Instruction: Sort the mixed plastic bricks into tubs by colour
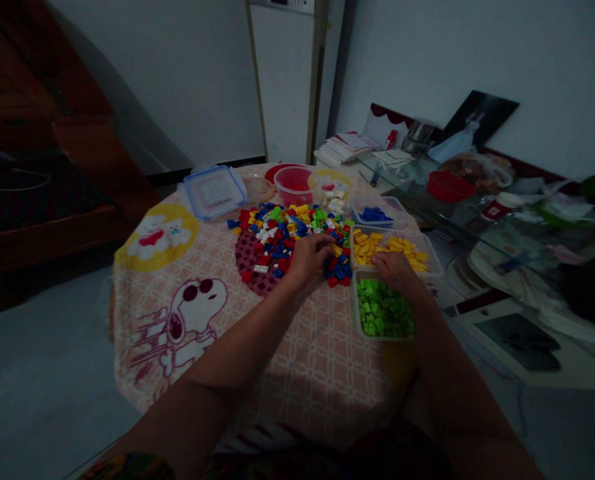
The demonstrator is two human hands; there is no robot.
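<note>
A mixed pile of toy building bricks (277, 250) in red, blue, yellow, green and white lies on the table. My left hand (310, 257) reaches into the right side of this pile, its fingers curled and closed; whatever they grip is hidden. My right hand (395, 270) is closed above the near edge of a clear box of yellow bricks (367, 245), fingertips pressed together. I cannot make out anything in them. Just nearer, partly under my right wrist, stands a clear box of green bricks (380, 310). Behind the yellow ones is a box of blue bricks (375, 214).
White bricks (335, 200) sit behind the pile, beside a pink round tub (293, 185). A blue-rimmed clear lid (215, 192) lies at the back left. A patterned cloth (297, 360) covers the round table. At right, a glass table (442, 217) carries a red bowl (450, 187) and clutter.
</note>
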